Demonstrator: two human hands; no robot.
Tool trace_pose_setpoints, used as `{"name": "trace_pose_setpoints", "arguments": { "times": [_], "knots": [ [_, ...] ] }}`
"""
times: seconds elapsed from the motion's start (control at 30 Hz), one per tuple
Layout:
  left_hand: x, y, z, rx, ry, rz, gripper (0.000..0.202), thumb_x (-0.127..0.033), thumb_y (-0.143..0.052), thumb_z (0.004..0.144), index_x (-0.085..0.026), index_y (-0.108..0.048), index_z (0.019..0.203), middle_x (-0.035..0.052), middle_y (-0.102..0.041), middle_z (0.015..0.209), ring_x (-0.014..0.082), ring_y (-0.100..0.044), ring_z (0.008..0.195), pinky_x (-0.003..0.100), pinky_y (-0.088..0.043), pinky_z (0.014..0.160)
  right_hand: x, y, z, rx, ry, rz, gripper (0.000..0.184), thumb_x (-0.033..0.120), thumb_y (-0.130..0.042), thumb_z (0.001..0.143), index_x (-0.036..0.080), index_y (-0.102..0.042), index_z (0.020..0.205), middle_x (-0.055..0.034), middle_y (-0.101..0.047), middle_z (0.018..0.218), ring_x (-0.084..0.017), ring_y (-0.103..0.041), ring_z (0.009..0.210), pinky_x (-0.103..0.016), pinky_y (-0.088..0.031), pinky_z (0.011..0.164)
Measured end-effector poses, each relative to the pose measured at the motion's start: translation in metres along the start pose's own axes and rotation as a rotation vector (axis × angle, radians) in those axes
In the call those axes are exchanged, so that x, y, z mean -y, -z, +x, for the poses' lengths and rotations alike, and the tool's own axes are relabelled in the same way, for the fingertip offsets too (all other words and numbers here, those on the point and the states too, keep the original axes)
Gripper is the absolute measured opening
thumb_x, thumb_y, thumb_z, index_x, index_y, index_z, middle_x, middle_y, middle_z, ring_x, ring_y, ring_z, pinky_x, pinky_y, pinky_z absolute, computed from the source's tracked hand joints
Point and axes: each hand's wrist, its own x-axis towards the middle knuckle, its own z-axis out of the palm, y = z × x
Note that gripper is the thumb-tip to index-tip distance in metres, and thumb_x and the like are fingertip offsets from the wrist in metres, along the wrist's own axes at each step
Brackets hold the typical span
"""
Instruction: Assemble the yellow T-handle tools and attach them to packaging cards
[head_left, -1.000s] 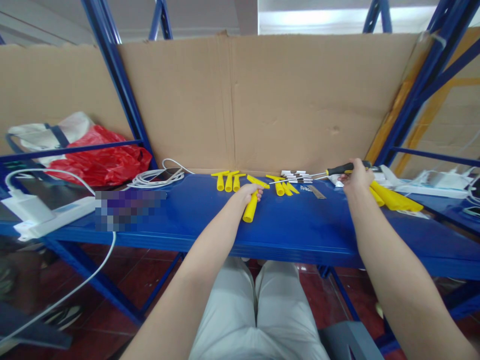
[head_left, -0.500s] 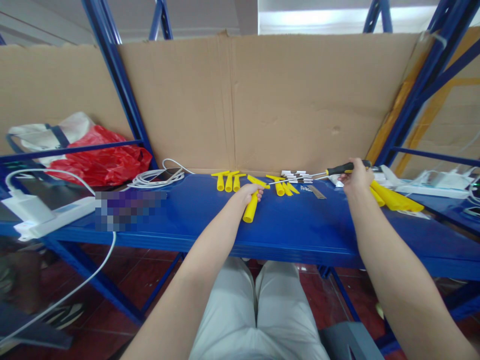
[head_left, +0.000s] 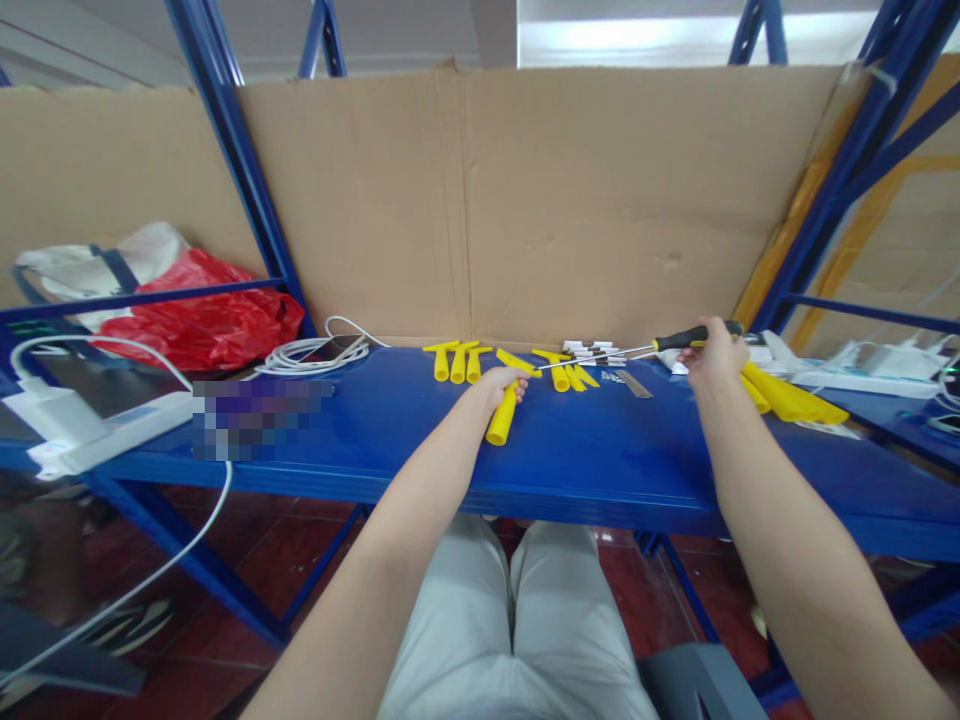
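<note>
Left hand (head_left: 501, 384) wraps yellow T-shaped plastic tube (head_left: 500, 422), round end toward seven o'clock. Black-and-yellow-handled, long metal screwdriver (head_left: 681, 339) toward three o'clock, gripped in right hand (head_left: 717, 360); tip could skid into left hand if shaft tilts.

A tubular piece (head_left: 500, 418) sits in the left hand (head_left: 508, 383), a screwdriver (head_left: 675, 341) in the right hand (head_left: 716, 355), pointing left. Left on the worktop (head_left: 600, 450) lie three more pieces (head_left: 457, 365), then a cable coil (head_left: 292, 362). A metal strip (head_left: 634, 384) lies between the hands, tubes (head_left: 787, 394) beside the right wrist. Behind stands a cardboard panel (head_left: 585, 200).
</note>
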Motion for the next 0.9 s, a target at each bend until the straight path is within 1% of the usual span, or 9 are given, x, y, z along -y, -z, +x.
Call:
{"name": "trace_pose_setpoints", "arguments": {
  "times": [0.17,0.33,0.5,0.67,0.77,0.9],
  "knots": [
    [0.001,-0.001,0.003,-0.038,-0.028,0.048,0.019,-0.006,-0.047,0.090,-0.017,-0.046,0.075,-0.0079,-0.038,0.046,0.0043,-0.032,0.033,0.015,-0.028,0.035,-0.001,0.000,0.000,-0.007,-0.010,-0.013,0.016,0.013,-0.055,0.082,0.021,-0.041,0.082,0.0093,-0.045,0.054,-0.006,-0.040,0.033,-0.013,-0.037,0.029],
    [0.002,-0.003,0.000,-0.070,-0.093,0.162,0.017,-0.003,-0.048,0.088,-0.016,-0.049,0.077,-0.0078,-0.039,0.042,0.0053,-0.034,0.033,0.016,-0.028,0.035,-0.001,0.000,0.000,-0.026,-0.033,-0.026,0.016,0.014,-0.055,0.083,0.021,-0.041,0.084,0.0088,-0.046,0.057,-0.006,-0.041,0.034,-0.013,-0.040,0.031],
    [0.001,-0.003,-0.004,-0.073,-0.119,0.251,0.019,-0.003,-0.050,0.087,-0.016,-0.049,0.073,-0.0069,-0.041,0.042,0.0060,-0.037,0.034,0.018,-0.029,0.037,-0.003,0.001,0.002,-0.062,-0.064,-0.036,0.017,0.014,-0.056,0.084,0.021,-0.041,0.084,0.0090,-0.045,0.057,-0.004,-0.038,0.035,-0.013,-0.040,0.033],
    [0.002,-0.001,-0.002,-0.080,-0.119,0.278,0.013,-0.006,-0.058,0.084,-0.014,-0.053,0.076,-0.0064,-0.045,0.045,0.0060,-0.040,0.036,0.018,-0.034,0.041,-0.007,0.003,0.003,-0.098,-0.120,-0.028,0.018,0.013,-0.056,0.085,0.021,-0.040,0.083,0.0097,-0.043,0.057,-0.003,-0.035,0.036,-0.012,-0.038,0.034],
    [0.002,-0.001,-0.003,-0.074,-0.123,0.283,0.016,-0.006,-0.054,0.086,-0.015,-0.051,0.073,-0.0065,-0.044,0.044,0.0059,-0.039,0.036,0.018,-0.033,0.040,-0.011,0.004,0.005,-0.119,-0.143,-0.021,0.020,0.013,-0.057,0.084,0.021,-0.039,0.080,0.0091,-0.043,0.056,-0.003,-0.036,0.036,-0.011,-0.036,0.032],
    [0.001,-0.003,-0.006,-0.061,-0.118,0.288,0.023,-0.004,-0.049,0.088,-0.016,-0.047,0.069,-0.0064,-0.042,0.043,0.0058,-0.038,0.035,0.018,-0.030,0.039,-0.016,0.005,0.009,-0.160,-0.169,-0.012,0.022,0.012,-0.059,0.083,0.021,-0.039,0.079,0.0077,-0.045,0.056,-0.004,-0.036,0.036,-0.013,-0.036,0.030]
  ]
}}
